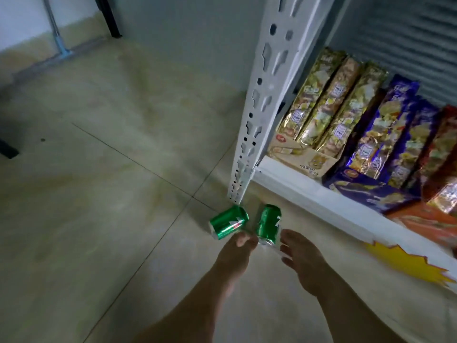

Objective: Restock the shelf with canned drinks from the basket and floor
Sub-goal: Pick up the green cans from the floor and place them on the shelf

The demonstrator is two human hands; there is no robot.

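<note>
- The tiled floor (pixel 99 194) fills most of the view, pale, with dark grout lines crossing it.
- A white metal shelf (pixel 309 191) stands at the right; its punched corner post (pixel 259 107) comes down to the floor just behind the cans.
- On the lowest shelf board, upright snack packets sit in open cartons: gold packets (pixel 329 105) nearest the post, purple packets (pixel 388 134) beside them, red ones at the far right edge.
- A yellow starburst tag (pixel 405 263) is on the shelf's front edge at lower right.
- The left hand (pixel 235 253) reaches down with relaxed fingers, gripping nothing; its fingertips touch, or nearly touch, the bottom end of the right can.
- The right hand (pixel 301 263) is spread loose and holds nothing; its fingers lie just beside the same can's lower end.
- Two green drink cans lie on their sides on the floor at the post's foot: the left can (pixel 228 225) tilted, the right can (pixel 269 227) between the two hands.
</note>
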